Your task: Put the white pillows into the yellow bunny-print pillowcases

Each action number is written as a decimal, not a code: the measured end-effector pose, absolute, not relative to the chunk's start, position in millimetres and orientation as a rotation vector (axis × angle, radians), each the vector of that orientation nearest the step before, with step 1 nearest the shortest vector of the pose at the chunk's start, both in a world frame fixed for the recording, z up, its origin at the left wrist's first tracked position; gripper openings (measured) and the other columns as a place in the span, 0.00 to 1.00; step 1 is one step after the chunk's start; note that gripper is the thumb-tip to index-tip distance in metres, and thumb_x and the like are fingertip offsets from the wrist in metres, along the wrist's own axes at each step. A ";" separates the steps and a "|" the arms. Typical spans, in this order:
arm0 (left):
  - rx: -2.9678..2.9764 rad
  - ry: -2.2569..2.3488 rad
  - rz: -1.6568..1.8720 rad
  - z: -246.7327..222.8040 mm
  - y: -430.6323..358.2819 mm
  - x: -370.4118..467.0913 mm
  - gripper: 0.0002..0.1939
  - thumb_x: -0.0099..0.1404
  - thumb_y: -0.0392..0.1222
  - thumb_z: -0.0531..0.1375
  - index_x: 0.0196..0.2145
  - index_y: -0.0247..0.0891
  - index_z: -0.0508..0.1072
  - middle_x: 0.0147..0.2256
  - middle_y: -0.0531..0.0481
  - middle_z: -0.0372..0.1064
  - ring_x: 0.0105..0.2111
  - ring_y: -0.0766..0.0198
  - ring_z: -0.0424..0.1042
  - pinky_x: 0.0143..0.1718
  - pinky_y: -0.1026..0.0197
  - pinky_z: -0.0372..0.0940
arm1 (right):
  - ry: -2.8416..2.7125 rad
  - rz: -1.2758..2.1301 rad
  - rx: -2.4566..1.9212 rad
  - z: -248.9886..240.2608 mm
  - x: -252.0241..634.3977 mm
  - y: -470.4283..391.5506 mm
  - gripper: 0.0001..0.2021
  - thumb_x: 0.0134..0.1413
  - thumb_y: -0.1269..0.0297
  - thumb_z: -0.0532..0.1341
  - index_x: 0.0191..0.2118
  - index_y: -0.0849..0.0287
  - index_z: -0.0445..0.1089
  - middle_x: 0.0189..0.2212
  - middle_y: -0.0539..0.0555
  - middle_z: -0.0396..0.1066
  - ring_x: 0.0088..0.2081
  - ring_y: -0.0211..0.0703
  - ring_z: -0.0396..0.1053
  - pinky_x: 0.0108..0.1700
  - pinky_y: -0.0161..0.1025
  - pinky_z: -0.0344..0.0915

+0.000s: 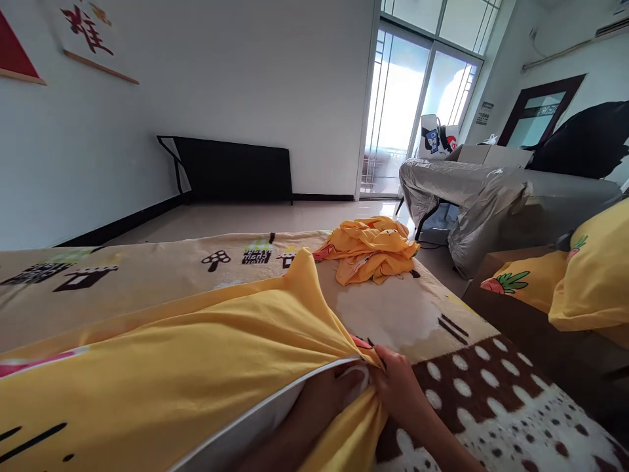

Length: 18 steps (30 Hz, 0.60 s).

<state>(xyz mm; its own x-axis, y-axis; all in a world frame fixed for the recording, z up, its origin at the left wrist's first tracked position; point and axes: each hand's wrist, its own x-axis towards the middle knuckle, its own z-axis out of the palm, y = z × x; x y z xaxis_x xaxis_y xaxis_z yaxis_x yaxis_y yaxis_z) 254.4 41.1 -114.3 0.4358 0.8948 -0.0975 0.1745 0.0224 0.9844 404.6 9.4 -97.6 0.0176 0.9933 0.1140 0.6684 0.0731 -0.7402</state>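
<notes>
From where I stand, the yellow fabric cover (211, 334) lies spread over the patterned blanket (383, 318), its near side gaping along a white-trimmed edge (295, 383). The right hand (399, 381) is at the right end of that gap, its fingers closed on a gathered bunch of the cover, so that creases fan leftward from the grip and the cloth rises to a peak just beyond. The left hand (322, 392) reaches into the opening, the cover above and to the left of it; its fingers are shadowed beside a bit of white material (361, 380), and I can't tell whether they grip it. A crumpled orange cloth (373, 249) lies farther off, clear of both hands.
</notes>
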 end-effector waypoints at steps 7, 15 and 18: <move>1.618 0.999 0.850 -119.0 45.0 269.0 0.16 0.55 0.37 0.57 0.42 0.40 0.74 0.43 0.50 0.74 0.45 0.56 0.70 0.53 0.54 0.59 | -1.788 0.572 -1.768 -106.5 413.7 14.8 0.07 0.52 0.74 0.50 0.27 0.59 0.62 0.27 0.53 0.70 0.30 0.39 0.63 0.32 0.33 0.50; 1.717 0.980 0.970 -115.7 39.2 275.5 0.13 0.57 0.42 0.61 0.41 0.41 0.74 0.41 0.50 0.74 0.41 0.58 0.70 0.50 0.55 0.62 | -1.921 0.473 -1.845 -107.0 418.2 14.1 0.07 0.49 0.76 0.51 0.28 0.60 0.64 0.29 0.55 0.71 0.31 0.40 0.64 0.31 0.33 0.48; 1.641 0.920 0.944 -124.0 37.8 272.2 0.13 0.57 0.40 0.60 0.42 0.41 0.75 0.44 0.50 0.74 0.45 0.56 0.70 0.52 0.55 0.61 | -1.955 0.501 -1.814 -104.2 417.7 13.0 0.07 0.44 0.77 0.52 0.27 0.60 0.64 0.30 0.55 0.71 0.33 0.40 0.64 0.32 0.33 0.49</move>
